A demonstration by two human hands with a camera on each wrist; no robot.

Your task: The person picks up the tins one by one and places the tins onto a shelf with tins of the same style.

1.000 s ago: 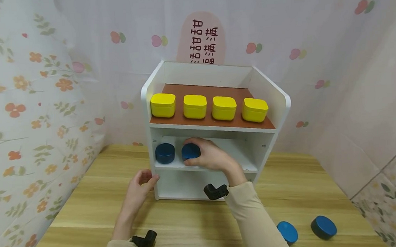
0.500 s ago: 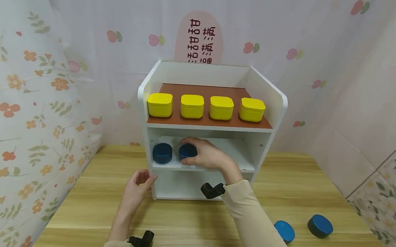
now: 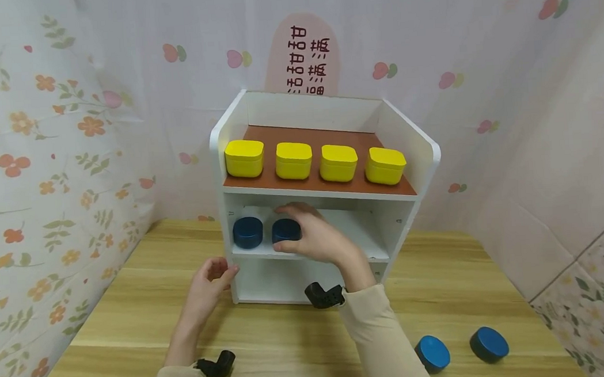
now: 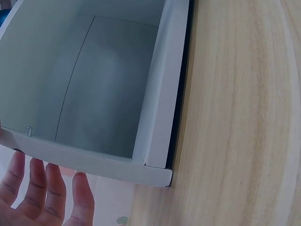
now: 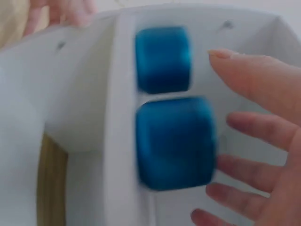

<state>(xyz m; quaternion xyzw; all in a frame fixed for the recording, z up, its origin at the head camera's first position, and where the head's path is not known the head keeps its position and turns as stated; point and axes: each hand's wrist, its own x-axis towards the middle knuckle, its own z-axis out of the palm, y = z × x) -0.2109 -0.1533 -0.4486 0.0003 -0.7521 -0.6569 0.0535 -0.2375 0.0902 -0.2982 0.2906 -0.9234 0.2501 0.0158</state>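
Observation:
On the middle level of a white shelf unit (image 3: 307,194), two round dark-blue tins stand side by side. My right hand (image 3: 317,233) is around the right-hand tin (image 3: 286,230), thumb in front and index finger above and behind. In the right wrist view its thumb and fingers are spread, with a gap between the thumb and this tin (image 5: 176,143). Left of it is the other tin (image 3: 248,233). My left hand (image 3: 209,283) holds the unit's left side panel, thumb at the front edge and fingers (image 4: 35,183) along the outer face.
Several yellow lidded boxes (image 3: 293,161) line the unit's brown top. Two more blue tins, one nearer my right sleeve (image 3: 432,353) and one farther right (image 3: 489,344), lie on the wooden table (image 3: 270,352). A patterned curtain (image 3: 182,103) hangs behind.
The head view has shifted slightly. My right hand's index finger has lifted a little off the tin, which stays in place on the shelf. My left hand keeps its place.

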